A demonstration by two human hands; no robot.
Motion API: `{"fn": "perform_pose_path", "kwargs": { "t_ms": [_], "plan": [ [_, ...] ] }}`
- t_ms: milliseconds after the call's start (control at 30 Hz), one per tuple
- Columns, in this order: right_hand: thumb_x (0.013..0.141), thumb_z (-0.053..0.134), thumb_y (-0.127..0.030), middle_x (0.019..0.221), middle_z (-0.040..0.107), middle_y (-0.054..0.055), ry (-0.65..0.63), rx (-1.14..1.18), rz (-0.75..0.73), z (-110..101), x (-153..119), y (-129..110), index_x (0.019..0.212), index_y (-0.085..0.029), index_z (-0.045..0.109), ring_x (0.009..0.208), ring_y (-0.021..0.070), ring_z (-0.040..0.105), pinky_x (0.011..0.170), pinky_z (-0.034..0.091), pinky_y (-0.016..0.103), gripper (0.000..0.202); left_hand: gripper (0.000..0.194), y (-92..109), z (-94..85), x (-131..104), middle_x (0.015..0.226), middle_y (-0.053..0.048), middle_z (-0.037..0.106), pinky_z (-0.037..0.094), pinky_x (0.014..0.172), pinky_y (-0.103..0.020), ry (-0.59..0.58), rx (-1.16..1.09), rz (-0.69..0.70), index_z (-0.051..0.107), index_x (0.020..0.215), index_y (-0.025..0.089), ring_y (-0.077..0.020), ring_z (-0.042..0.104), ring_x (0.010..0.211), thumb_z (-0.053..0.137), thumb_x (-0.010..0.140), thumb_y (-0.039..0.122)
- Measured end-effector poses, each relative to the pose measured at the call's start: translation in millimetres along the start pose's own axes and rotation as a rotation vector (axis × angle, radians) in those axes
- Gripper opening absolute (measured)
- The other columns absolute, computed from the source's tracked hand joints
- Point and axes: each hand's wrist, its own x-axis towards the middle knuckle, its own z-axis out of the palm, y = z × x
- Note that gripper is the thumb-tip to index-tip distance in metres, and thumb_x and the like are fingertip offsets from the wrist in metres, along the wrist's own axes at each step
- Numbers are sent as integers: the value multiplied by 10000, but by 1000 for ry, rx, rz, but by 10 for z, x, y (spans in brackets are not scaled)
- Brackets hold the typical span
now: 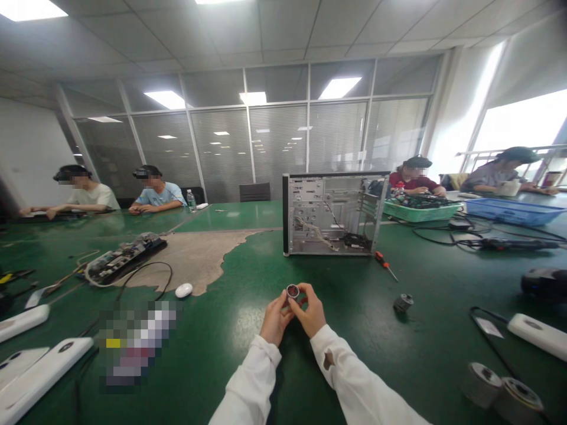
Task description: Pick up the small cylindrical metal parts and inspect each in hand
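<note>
Between the fingertips of both hands is a small round metal part (293, 287) with a pale rim and something dark red inside. My left hand (276, 320) pinches its left side, and my right hand (312, 310) grips it from the right. The fingers cover its lower part, so its full shape is hidden. Off to the right, a small grey metal cylinder (403, 303) lies on the green table (349, 348). Two larger metal cylinders (482, 383) stand at the lower right. An orange-handled screwdriver (387, 265) rests beyond my right hand.
An open computer case (333, 215) stands straight ahead. Green (420, 213) and blue baskets (514, 211) sit at the back right, with cables nearby. Left are a circuit assembly (126, 258), a white mouse-like object (183, 290) and white power strips (48, 372). Several people sit around the table.
</note>
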Motion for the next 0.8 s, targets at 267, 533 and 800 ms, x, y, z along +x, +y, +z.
{"fn": "perform_pose_path", "kwargs": {
  "t_ms": [267,533,800],
  "plan": [
    [633,515,-215,819,557,38,6,-38,-49,18,3,23,894,-193,518,768,172,516,688,424,300,261,372,-8,26,-10,813,-119,643,492,673,-256,-6,-81,-139,558,901,94,-182,622,747,547,706,411],
    [681,459,-171,920,549,62,-4,61,22,7,1,88,1005,-187,466,867,175,506,761,410,322,325,395,96,-1,3,783,-123,622,493,709,-260,-10,-262,-218,537,839,92,-180,609,799,486,727,467],
    [673,467,-195,905,579,57,18,227,212,-8,42,72,962,-178,491,843,172,533,678,421,285,291,339,133,-34,24,816,-176,611,508,691,-285,91,-464,-171,537,813,64,-246,574,902,498,742,393]
  ]
}}
